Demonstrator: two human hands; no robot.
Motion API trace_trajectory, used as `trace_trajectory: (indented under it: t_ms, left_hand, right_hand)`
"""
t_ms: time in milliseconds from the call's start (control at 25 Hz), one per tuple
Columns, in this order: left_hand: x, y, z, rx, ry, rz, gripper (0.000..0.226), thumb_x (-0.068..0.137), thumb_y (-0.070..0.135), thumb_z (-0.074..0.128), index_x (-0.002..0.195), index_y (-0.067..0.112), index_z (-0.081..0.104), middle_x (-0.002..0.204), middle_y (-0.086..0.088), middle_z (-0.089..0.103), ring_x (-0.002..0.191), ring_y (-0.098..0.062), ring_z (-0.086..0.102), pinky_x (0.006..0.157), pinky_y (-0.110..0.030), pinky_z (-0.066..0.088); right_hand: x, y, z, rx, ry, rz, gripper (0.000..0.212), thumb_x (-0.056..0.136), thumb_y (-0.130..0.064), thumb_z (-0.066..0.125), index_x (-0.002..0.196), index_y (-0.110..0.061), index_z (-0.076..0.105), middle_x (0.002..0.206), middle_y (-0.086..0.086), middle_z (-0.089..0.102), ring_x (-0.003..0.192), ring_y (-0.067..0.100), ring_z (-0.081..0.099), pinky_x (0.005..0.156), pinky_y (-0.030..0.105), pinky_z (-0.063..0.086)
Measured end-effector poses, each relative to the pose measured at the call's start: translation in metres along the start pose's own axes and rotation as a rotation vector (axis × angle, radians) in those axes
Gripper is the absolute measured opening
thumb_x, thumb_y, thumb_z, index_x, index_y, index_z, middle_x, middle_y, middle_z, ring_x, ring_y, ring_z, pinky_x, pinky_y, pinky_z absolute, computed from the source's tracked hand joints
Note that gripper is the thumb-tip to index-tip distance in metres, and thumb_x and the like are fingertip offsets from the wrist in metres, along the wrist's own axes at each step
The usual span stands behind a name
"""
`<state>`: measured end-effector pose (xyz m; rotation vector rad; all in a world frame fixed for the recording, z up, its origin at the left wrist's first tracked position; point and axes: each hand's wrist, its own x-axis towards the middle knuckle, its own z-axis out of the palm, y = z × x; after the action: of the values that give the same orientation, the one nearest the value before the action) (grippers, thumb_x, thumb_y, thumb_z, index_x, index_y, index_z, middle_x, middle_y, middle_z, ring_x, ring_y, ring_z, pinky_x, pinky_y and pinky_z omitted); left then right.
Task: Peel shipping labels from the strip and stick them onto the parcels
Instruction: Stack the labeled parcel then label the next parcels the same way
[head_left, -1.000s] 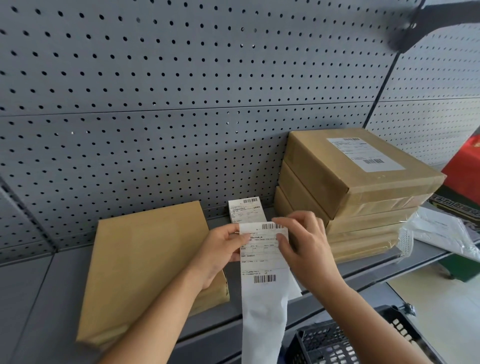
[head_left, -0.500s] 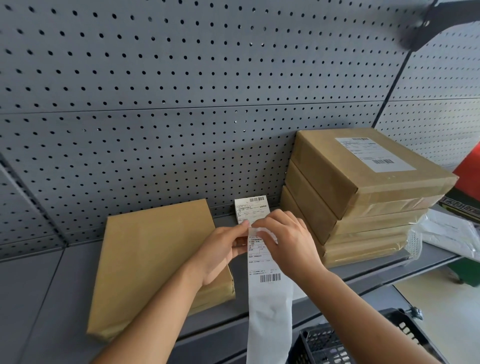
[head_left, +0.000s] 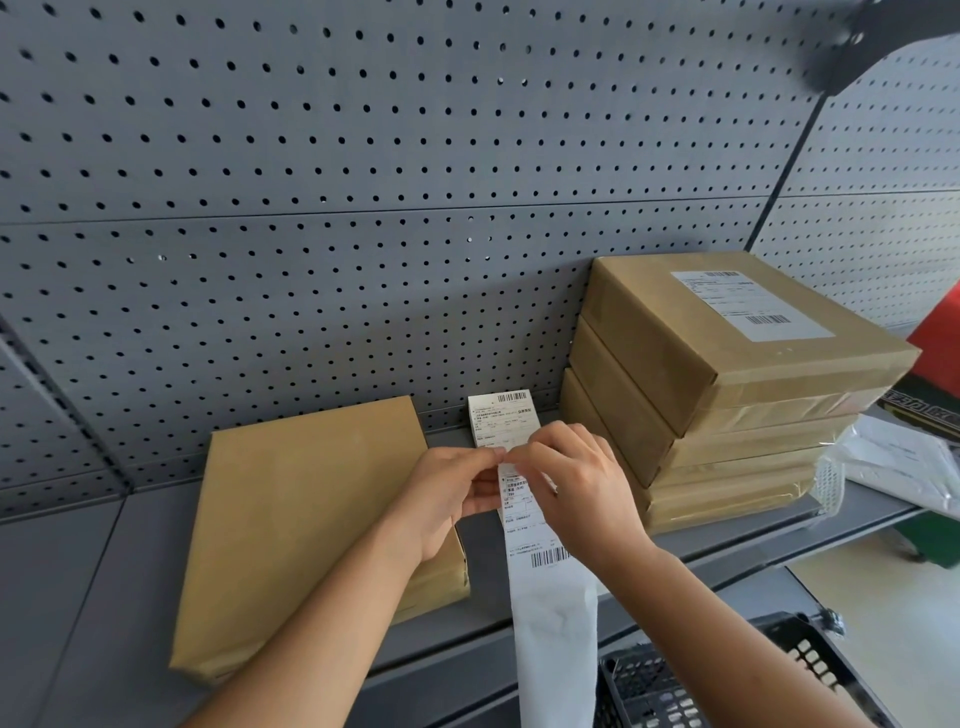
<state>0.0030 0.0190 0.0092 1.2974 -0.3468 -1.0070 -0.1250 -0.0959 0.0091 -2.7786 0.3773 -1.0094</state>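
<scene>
A white label strip (head_left: 540, 571) runs from the shelf's back down over its front edge, with a printed label and barcode on it. My left hand (head_left: 441, 499) and my right hand (head_left: 576, 488) both pinch the strip at the label's top edge, fingertips almost touching. A flat brown parcel (head_left: 306, 525) without a label lies on the shelf to the left. To the right stands a stack of several brown parcels (head_left: 727, 415); the top one carries a white label (head_left: 748, 301). Another printed label (head_left: 501, 418) shows behind my hands.
A grey pegboard wall (head_left: 363, 182) backs the grey shelf (head_left: 67, 597). A black plastic basket (head_left: 727, 680) sits below the shelf's front edge at the right. Clear plastic packaging (head_left: 893, 462) lies right of the stack, with a red object (head_left: 943, 343) beyond it.
My hands have closed in on the label's top edge, and my right hand now covers part of the label. The camera has shifted slightly.
</scene>
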Motion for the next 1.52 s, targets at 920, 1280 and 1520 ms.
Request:
trace_trajectory:
  t_ms: [920,1280,1520]
  left_hand:
    - [-0.016,0.005,0.028,0.245,-0.085,-0.124,0.030,0.093,0.026,0.071,0.116,0.006,0.072,0.099,-0.012,0.081,0.081,-0.020,0.076,0.069,-0.033,0.062]
    - [0.002,-0.002,0.028,0.442,0.143,-0.080,0.031,0.091,0.014,0.068,0.107,-0.012,0.070,0.114,-0.013,0.076,0.106,-0.031,0.071,0.068,-0.027,0.052]
    - [-0.007,-0.002,0.038,0.602,0.129,-0.049,0.021,0.079,0.014,0.067,0.059,0.010,0.061,0.068,-0.005,0.063,0.068,-0.022,0.058,0.063,-0.027,0.038]
  right_hand:
    - [-0.017,-0.005,-0.059,0.216,0.094,0.044,0.025,0.095,0.003,0.060,0.102,-0.021,0.058,0.101,-0.010,0.058,0.083,0.011,0.060,0.060,0.035,0.055]
    - [-0.005,-0.021,-0.108,0.222,0.298,-0.005,0.020,0.091,0.017,0.053,0.093,-0.001,0.062,0.095,0.002,0.060,0.087,0.019,0.060,0.098,0.015,0.042]
    - [0.013,-0.036,-0.143,0.238,0.478,-0.091,0.022,0.086,0.024,0.051,0.092,0.006,0.062,0.093,0.012,0.062,0.090,0.021,0.060,0.110,0.045,0.042]
